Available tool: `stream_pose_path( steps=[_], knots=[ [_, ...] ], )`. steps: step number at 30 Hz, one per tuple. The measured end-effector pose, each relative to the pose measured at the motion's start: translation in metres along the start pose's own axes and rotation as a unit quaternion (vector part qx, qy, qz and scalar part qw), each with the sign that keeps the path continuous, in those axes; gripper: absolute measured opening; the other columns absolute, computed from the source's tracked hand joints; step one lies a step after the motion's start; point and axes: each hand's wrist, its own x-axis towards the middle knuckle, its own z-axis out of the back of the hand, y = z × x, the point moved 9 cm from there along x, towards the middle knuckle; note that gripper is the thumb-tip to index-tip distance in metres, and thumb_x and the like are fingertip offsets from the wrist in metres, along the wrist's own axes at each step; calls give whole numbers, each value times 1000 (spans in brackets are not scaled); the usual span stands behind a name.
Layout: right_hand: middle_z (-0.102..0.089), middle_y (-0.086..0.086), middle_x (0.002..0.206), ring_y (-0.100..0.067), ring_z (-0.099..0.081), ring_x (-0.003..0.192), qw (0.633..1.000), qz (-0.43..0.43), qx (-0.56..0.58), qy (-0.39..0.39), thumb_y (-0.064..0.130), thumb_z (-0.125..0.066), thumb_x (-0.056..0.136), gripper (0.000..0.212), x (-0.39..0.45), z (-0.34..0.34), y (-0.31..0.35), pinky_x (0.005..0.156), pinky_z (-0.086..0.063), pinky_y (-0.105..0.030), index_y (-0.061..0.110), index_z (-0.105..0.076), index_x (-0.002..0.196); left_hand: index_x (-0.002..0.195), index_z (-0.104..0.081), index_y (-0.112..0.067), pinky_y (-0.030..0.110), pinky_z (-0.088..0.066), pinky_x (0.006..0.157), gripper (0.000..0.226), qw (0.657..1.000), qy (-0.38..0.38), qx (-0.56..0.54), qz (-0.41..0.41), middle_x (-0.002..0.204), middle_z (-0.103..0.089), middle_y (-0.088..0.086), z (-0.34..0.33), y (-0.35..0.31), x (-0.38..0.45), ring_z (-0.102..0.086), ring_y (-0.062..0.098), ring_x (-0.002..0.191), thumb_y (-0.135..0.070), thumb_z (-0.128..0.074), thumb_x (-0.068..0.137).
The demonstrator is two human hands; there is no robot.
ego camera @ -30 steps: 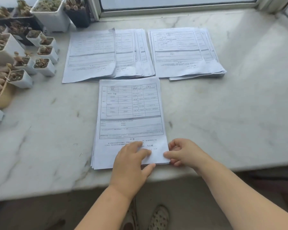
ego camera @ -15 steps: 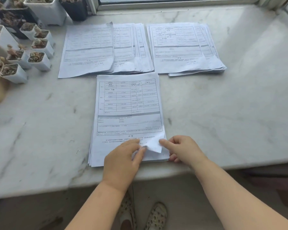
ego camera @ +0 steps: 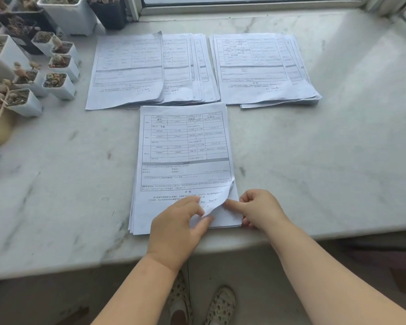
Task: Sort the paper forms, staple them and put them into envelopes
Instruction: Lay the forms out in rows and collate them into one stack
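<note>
A stack of printed paper forms (ego camera: 183, 156) lies near the front edge of the marble sill. My left hand (ego camera: 176, 228) pinches the lower right corner of the top sheet (ego camera: 217, 202) between thumb and fingers and curls it up off the stack. My right hand (ego camera: 259, 208) sits just right of that corner, its index fingertip touching the raised edge and its other fingers curled on the pile's corner. Two more piles lie further back: a fanned pile (ego camera: 148, 69) at the left and a second pile (ego camera: 263, 69) at the right.
Several small white pots with succulents (ego camera: 56, 83) crowd the far left of the marble sill (ego camera: 326, 160), with larger planters (ego camera: 68, 15) behind them. A window frame (ego camera: 244, 8) runs along the back. Below the sill's front edge I see my feet in patterned shoes (ego camera: 220, 306).
My left hand went from pressing flat on the stack to pinching the top sheet's lower right corner, which has lifted and curled higher. My right index finger moved in against that corner.
</note>
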Motion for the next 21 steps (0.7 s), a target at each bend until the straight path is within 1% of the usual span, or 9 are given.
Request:
stream_pose_path(
  steps=[2,4,6,9,13,15,18,19,21],
  knots=[
    [-60,3,59,-8,-56,42,1000,6,15,15,31,-80,76,35,-2,1,0,54,-42,-24,17,-49,71,70,-61,-21,17,-38,71,24,1000,-2,-8,15,108,-67,-23,1,2,1,-50,-3,110,-42,-55,79],
    [-63,-2,67,-12,-57,47,996,13,61,57,20,-77,80,27,-6,0,-2,55,-44,-25,16,-51,80,67,-55,-22,17,-37,63,25,999,-11,-32,42,88,-68,-22,4,7,2,-57,3,88,-41,-51,82],
    [-61,-4,72,-13,-55,51,991,41,98,77,11,-72,83,22,-9,1,-3,53,-43,-21,15,-52,87,62,-46,-25,15,-32,54,27,997,-10,-59,54,65,-55,-16,6,8,3,-50,6,66,-41,-51,83],
    [-57,5,74,-7,-50,56,991,100,88,-17,22,-66,90,3,-12,24,10,56,-41,-21,21,-66,93,63,-47,-23,18,-30,51,28,995,-1,-82,49,59,-48,-13,8,6,4,-43,8,59,-38,-53,86],
    [-66,-2,68,-13,-54,49,983,0,180,49,50,-43,99,49,-6,11,24,51,-45,-24,9,-69,96,72,-56,-18,29,-44,66,40,995,19,-90,40,69,-55,-8,8,7,4,-52,9,68,-51,-39,88],
    [-66,-6,71,-15,-56,49,982,-54,158,93,58,-46,95,57,-6,-2,28,51,-50,-26,5,-69,95,74,-63,-19,15,-42,75,51,993,40,-103,32,81,-61,-24,8,2,2,-56,-6,82,-58,-33,87],
    [-72,-11,89,-23,-68,68,995,-9,49,81,17,-61,92,14,-4,-10,35,62,-59,-35,8,-71,97,88,-73,-21,-3,-28,84,41,991,98,-92,14,97,-53,-42,4,-2,1,-46,-19,105,-50,-44,92],
    [-73,-14,92,-29,-70,76,998,15,10,61,6,-57,89,15,-3,-10,35,68,-59,-41,12,-71,92,94,-73,-25,-2,-27,90,33,989,117,-94,11,107,-48,-44,3,-2,0,-41,-23,111,-45,-48,95],
    [-74,-13,89,-35,-70,85,999,40,-12,12,6,-53,87,20,-6,-3,36,75,-56,-46,15,-70,84,103,-71,-31,6,-28,102,29,988,101,-117,-5,126,-47,-35,17,-5,1,-36,-21,122,-47,-49,93]
  ],
)
